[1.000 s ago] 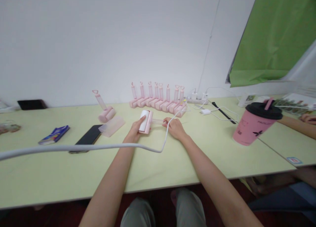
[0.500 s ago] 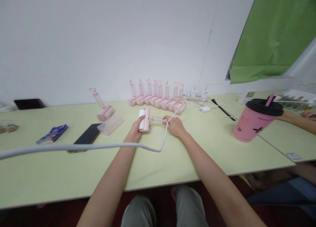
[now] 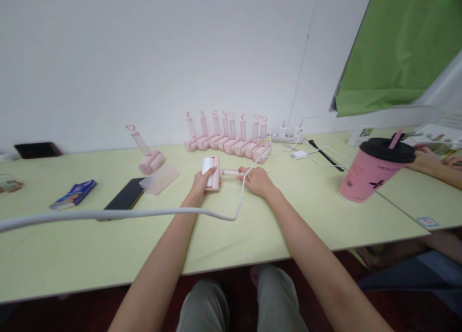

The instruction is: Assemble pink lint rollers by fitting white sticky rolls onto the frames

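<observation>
A pink lint roller (image 3: 216, 179) with a white paper roll lies sideways between my two hands, low over the table. My left hand (image 3: 200, 185) is closed around its head, with the thumb across the white roll. The clear handle (image 3: 230, 172) points to the right, and its end is pinched in the fingers of my right hand (image 3: 259, 180). A translucent cover (image 3: 159, 179) rests on the table to the left, beside another lint roller (image 3: 151, 161) whose handle stands up.
Several lint rollers (image 3: 227, 144) stand in a row by the wall. A white cable (image 3: 202, 210) crosses in front of my hands. Left lie a phone (image 3: 124, 196) and a blue packet (image 3: 74, 195). Right are a power strip (image 3: 287, 138), a pink cup (image 3: 368, 175) and another person's hand (image 3: 428, 159).
My left thumb has shifted up and right over the roll, and the roller's head has turned slightly. My right hand keeps its place at the handle's end. The whole view has shifted slightly.
</observation>
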Motion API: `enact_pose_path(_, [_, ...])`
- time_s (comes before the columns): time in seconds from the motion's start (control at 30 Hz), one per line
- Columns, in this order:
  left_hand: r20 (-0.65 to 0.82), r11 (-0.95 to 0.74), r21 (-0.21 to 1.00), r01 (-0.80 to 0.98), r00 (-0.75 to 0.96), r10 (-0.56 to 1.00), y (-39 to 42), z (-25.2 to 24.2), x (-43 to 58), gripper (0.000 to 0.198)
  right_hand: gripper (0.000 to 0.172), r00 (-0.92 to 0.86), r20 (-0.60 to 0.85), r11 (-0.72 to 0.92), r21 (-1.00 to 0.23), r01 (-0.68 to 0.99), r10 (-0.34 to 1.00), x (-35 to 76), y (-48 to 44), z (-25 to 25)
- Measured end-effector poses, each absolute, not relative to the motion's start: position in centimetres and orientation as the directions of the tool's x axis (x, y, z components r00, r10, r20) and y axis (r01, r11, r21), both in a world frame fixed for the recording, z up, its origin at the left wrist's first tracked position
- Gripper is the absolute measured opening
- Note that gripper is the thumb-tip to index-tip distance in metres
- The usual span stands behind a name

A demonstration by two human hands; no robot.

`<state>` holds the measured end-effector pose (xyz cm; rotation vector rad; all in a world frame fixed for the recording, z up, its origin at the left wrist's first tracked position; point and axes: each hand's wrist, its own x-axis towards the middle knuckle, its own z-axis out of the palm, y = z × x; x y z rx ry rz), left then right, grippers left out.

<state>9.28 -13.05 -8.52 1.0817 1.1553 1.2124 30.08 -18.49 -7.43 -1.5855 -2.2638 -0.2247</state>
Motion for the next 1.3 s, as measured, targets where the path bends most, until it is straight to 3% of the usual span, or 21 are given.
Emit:
enact_pose_path(0.3, [-0.003, 0.003, 0.999, -0.04, -0.011, 1.0, -14.7, -7.2, 10.3, 0.043, 0.054, -0.253, 0.281, 0.27, -0.021, 0.963, 0.926, 29.8, -18.9, -6.5])
enact_pose_path(0.47, [0.015, -0.016, 0.999, -0.032, -0.025, 1.0, -15.1, -6.9, 10.8, 0.042, 0.058, -0.233, 0.297, 0.246, -0.008, 0.969, 0.926, 30.0, -18.8, -6.5])
enact_pose_path(0.73, [-0.001, -0.003, 0.994, -0.111, -0.028, 1.0, -14.5, -7.1, 10.7, 0.043, 0.048, -0.299, 0.427, 0.339, -0.02, 0.94, 0.853, 30.1, -18.4, -6.5])
enact_pose_path(1.07, [-0.007, 0.006, 0.995, -0.102, -0.016, 1.0, -14.8, -7.3, 10.8, 0.043, 0.037, -0.305, 0.377, 0.342, -0.032, 0.939, 0.874, 29.9, -19.1, -6.5])
enact_pose_path(1.3, [-0.006, 0.004, 0.997, -0.077, -0.02, 1.0, -14.7, -7.7, 10.9, 0.044, 0.041, -0.277, 0.315, 0.312, -0.066, 0.948, 0.908, 29.8, -19.1, -6.6])
